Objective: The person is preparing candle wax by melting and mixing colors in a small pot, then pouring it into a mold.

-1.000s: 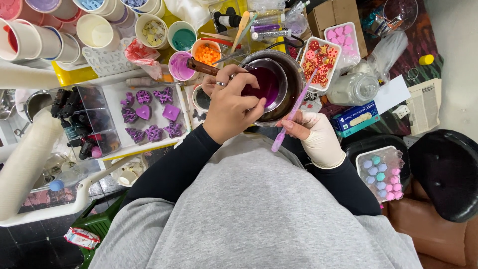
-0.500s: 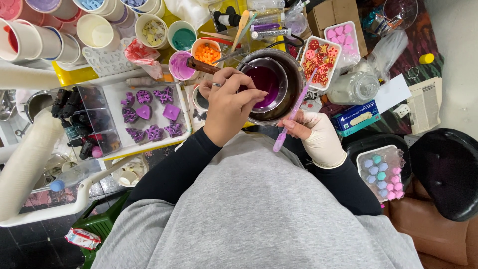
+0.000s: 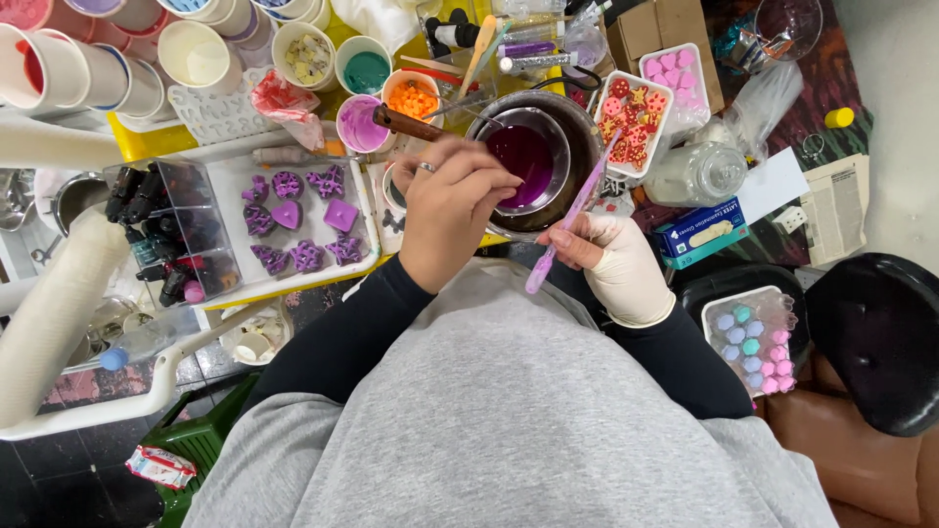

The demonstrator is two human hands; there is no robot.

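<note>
**Purple pot on a packed craft table**

A purple stick is pinched in the gloved right hand. The bare left hand is curled shut at the rim of a metal pot filled with dark purple liquid. Purple shapes are laid out in the white tray alongside. Farther back, cups of teal, orange and lilac are lined up.

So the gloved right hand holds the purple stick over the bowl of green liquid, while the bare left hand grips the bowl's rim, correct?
Not quite: the liquid in the metal bowl is purple, not green, as the head view shows. The gloved right hand does hold the purple stick and the bare left hand is at the rim.
</note>
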